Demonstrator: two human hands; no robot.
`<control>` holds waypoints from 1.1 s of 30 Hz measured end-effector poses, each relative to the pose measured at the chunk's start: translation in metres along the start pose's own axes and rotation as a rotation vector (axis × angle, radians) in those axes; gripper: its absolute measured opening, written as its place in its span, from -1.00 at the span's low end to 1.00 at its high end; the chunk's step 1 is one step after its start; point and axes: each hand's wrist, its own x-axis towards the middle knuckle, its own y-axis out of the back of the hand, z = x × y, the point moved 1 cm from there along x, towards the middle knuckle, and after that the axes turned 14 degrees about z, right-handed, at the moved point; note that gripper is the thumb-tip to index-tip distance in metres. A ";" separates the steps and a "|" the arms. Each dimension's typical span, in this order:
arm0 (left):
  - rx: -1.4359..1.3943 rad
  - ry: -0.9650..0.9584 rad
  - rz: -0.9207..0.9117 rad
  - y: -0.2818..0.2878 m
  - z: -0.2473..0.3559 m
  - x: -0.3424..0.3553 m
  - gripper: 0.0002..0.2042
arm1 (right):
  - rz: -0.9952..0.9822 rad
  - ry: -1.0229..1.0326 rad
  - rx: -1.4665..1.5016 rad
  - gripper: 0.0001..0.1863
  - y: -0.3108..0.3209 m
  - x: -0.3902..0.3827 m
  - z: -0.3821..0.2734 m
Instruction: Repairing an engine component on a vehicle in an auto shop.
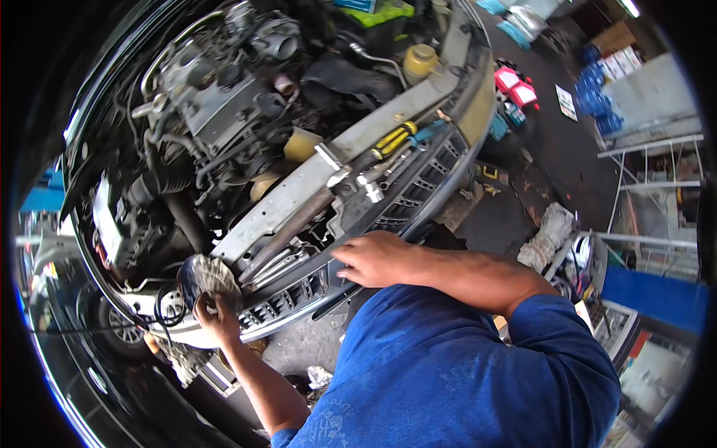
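Along the grille edge (pixel 310 269), left grip (pixel 216 317) pinches a cloth (pixel 214 274); right grip (pixel 377 257) rests unclenched, well apart.

Coming through bright across the middle, lit pale and fairly even, and glinting hard off the chrome sockets (pixel 373 193). Sinking straight into shadow around the black hose (pixel 183 220), yet nearly bleaching the white box (pixel 109 220) nearby. Glaring white at the ceiling lamp (pixel 630 8), top right. Softening in fine detail on the grey pad (pixel 216 276). And out wide, bending strongly, fringing blue-violet along the black car (pixel 97 373), dropping to solid black in the corners!
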 end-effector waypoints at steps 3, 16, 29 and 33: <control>0.079 -0.066 0.045 0.002 0.011 0.008 -0.60 | -0.113 -0.311 0.048 -0.62 0.024 -0.051 0.032; -0.503 -0.271 -0.184 -0.081 0.156 0.039 -0.71 | -0.299 -0.800 0.068 -0.69 -0.011 -0.258 0.108; -0.539 -0.303 -0.221 -0.120 0.164 0.023 -0.72 | -0.379 -0.813 0.186 -0.64 -0.029 -0.321 0.125; -0.479 -0.262 -0.047 -0.109 0.169 0.022 -0.68 | -0.515 -0.678 0.129 -0.61 -0.034 -0.346 0.157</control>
